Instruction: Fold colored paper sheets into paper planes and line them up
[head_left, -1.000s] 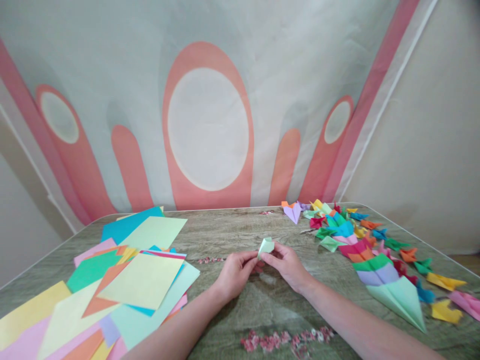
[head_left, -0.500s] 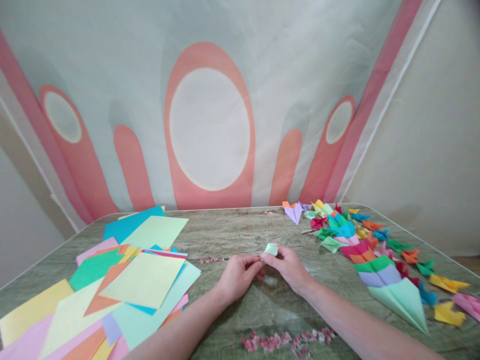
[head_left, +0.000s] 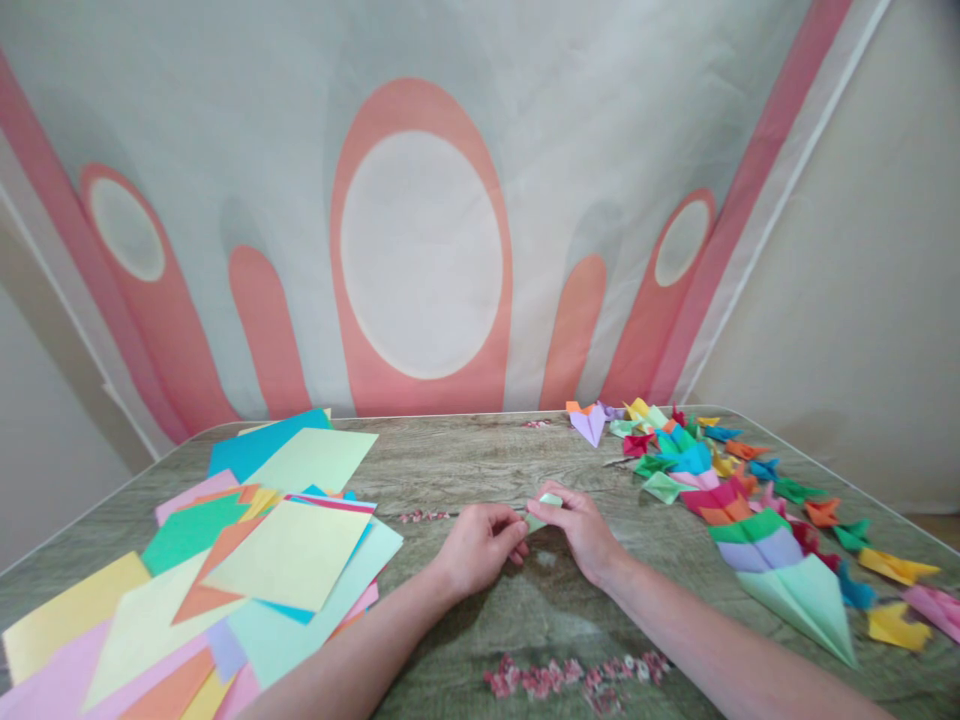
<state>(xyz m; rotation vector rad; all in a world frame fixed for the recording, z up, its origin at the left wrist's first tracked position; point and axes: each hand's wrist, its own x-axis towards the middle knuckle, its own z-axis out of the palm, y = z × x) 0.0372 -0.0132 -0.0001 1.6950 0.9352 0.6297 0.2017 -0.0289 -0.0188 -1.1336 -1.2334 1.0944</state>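
Note:
A small folded piece of pale green paper (head_left: 535,522) is held between both hands above the middle of the table. My left hand (head_left: 480,547) pinches its lower left end between thumb and fingers. On the other side, my right hand (head_left: 576,532) grips the upper right part, thumb in front and fingers behind. Much of the paper is covered by the fingers, so its full folded shape is hidden.
Loose coloured paper sheets (head_left: 292,555) lie spread in a pile at the left. To the right, folded paper planes (head_left: 799,600) overlap in a row, with several small folded paper figures (head_left: 896,567) beside them. A printed cloth (head_left: 420,250) hangs behind the wood-patterned table (head_left: 450,460).
My right hand has shifted slightly right and turned the paper, which now slants down toward my left fingers. More of its length shows between the hands. The camera view moved a little.

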